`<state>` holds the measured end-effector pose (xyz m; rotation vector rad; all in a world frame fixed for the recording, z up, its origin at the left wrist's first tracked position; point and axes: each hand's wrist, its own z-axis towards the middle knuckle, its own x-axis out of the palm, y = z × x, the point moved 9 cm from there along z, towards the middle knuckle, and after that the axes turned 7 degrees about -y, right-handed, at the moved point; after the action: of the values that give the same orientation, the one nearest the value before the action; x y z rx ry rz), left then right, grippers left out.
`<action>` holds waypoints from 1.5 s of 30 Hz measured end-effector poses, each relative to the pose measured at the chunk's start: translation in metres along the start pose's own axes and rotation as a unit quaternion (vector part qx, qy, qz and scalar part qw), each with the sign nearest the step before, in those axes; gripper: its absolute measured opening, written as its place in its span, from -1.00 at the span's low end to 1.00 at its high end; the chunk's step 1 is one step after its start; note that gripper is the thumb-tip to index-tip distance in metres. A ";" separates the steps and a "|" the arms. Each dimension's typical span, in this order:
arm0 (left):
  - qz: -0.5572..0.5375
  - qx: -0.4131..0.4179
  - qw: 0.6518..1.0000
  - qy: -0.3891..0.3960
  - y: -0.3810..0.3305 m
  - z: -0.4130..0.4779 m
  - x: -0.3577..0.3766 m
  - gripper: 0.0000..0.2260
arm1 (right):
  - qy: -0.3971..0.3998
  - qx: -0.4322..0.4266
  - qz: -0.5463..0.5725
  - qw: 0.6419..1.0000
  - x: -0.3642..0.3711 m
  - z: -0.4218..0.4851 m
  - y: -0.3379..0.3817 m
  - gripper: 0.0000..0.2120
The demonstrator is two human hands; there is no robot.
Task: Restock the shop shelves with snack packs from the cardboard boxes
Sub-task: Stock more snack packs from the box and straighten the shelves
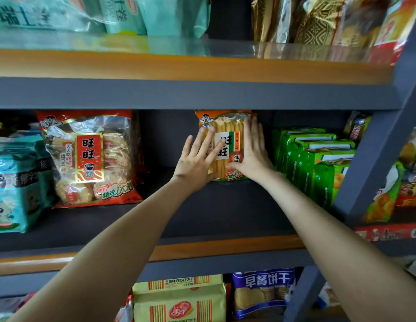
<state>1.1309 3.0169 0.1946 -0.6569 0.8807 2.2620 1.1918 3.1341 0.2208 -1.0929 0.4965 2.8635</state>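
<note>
An orange and green rice cracker pack point(227, 135) stands upright at the back of the middle shelf point(202, 219). My left hand point(197, 156) lies flat against its left front, fingers straight and spread. My right hand point(253, 152) presses flat on its right side, fingers straight and pointing up. Both arms reach deep into the shelf. No cardboard box is in view.
A large red rice cracker bag point(90, 159) stands to the left, with teal packs point(14, 182) beyond it. A row of green packs point(318, 163) fills the right. A grey upright post point(374, 154) bounds the bay. Yellow packs point(179, 298) and a blue pack point(262, 291) sit below.
</note>
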 end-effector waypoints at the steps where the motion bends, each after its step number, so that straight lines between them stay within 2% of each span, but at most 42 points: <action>1: 0.001 0.000 1.000 0.006 0.000 0.001 0.003 -0.08 | 0.002 -0.017 -0.044 0.999 0.000 -0.001 0.003 0.27; 4: 0.004 -0.015 1.000 -0.003 0.004 0.004 0.004 -0.03 | 0.000 -0.057 -0.161 0.985 -0.001 -0.005 0.008 0.16; 7: 0.006 -0.005 1.000 0.000 0.003 0.006 0.006 -0.01 | 0.009 -0.133 -0.226 0.965 0.005 -0.011 0.019 0.01; 9: -0.002 -0.004 1.000 0.004 0.001 0.007 0.006 0.01 | 0.029 -0.157 -0.219 0.963 0.010 -0.013 0.020 -0.06; 12: -0.014 -0.003 1.000 0.024 -0.002 0.009 0.002 0.02 | 0.046 -0.141 -0.208 0.967 0.009 -0.015 0.017 -0.08; 17: -0.083 -0.020 0.995 0.047 -0.006 0.002 -0.013 -0.13 | 0.069 -0.088 -0.143 0.983 0.003 -0.022 0.030 -0.06; 21: -0.208 -0.107 0.970 0.062 0.008 -0.025 -0.040 -0.30 | 0.052 -0.034 -0.051 0.997 -0.007 -0.044 0.066 -0.17; 25: -0.334 -0.237 0.911 0.045 0.044 -0.085 -0.078 -0.50 | 0.043 -0.046 0.087 0.994 -0.008 -0.072 0.129 -0.50; 29: -0.376 -0.381 0.844 -0.016 0.091 -0.182 -0.125 -0.68 | 0.039 -0.093 0.273 0.957 -0.006 -0.108 0.219 -0.69; 33: -0.356 -0.500 0.784 -0.090 0.124 -0.296 -0.171 -0.75 | 0.077 -0.202 0.392 0.894 0.012 -0.158 0.332 -0.71; 36: -0.305 -0.590 0.737 -0.125 0.144 -0.389 -0.200 -0.76 | 0.150 -0.248 0.442 0.849 0.040 -0.206 0.412 -0.70; 38: -0.263 -0.654 0.700 -0.116 0.156 -0.458 -0.208 -0.76 | 0.213 -0.267 0.457 0.821 0.067 -0.243 0.462 -0.70; 41: -0.192 -0.758 0.619 -0.073 0.168 -0.576 -0.209 -0.85 | 0.327 -0.275 0.465 0.775 0.113 -0.303 0.534 -0.69; 45: -0.125 -0.870 0.476 -0.015 0.171 -0.747 -0.211 -0.75 | 0.439 -0.306 0.423 0.731 0.180 -0.390 0.625 -0.70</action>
<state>1.3209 2.3000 -0.0898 -1.2718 -1.9013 2.0276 1.2162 2.4073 0.0059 -3.1148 -0.0446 2.9893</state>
